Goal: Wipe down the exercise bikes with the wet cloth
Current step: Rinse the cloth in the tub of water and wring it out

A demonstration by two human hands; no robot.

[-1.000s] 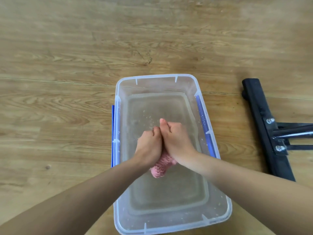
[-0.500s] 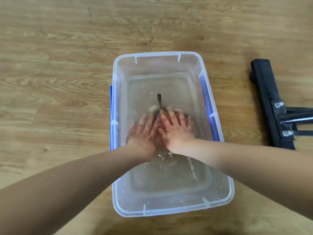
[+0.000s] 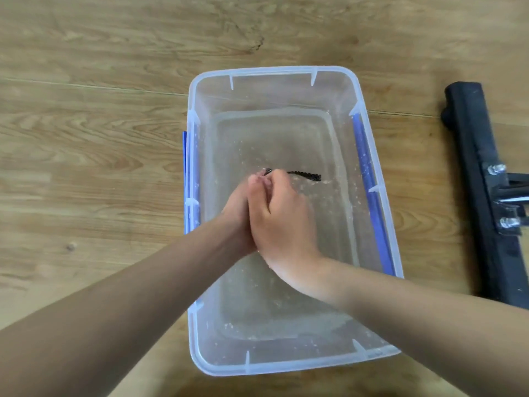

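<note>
A clear plastic bin (image 3: 274,72) with blue side clips sits on the wooden floor and holds shallow water (image 3: 286,133). My left hand (image 3: 236,213) and my right hand (image 3: 282,222) are pressed together over the water in the middle of the bin, fingers curled shut. The pink cloth is hidden between my palms. Only a dark ribbed strip (image 3: 306,175) sticks out from my fingertips, trailing right across the water. The black base bar of an exercise bike (image 3: 481,173) lies on the floor right of the bin.
Two bolts and a bracket (image 3: 499,196) join the black bar to tubes leaving the frame at right. Wooden floor (image 3: 100,138) stretches left of and beyond the bin.
My hands lay flat and spread in the water half a second ago; now they are closed together, palm to palm. The dark strip has swung from pointing away to pointing right.
</note>
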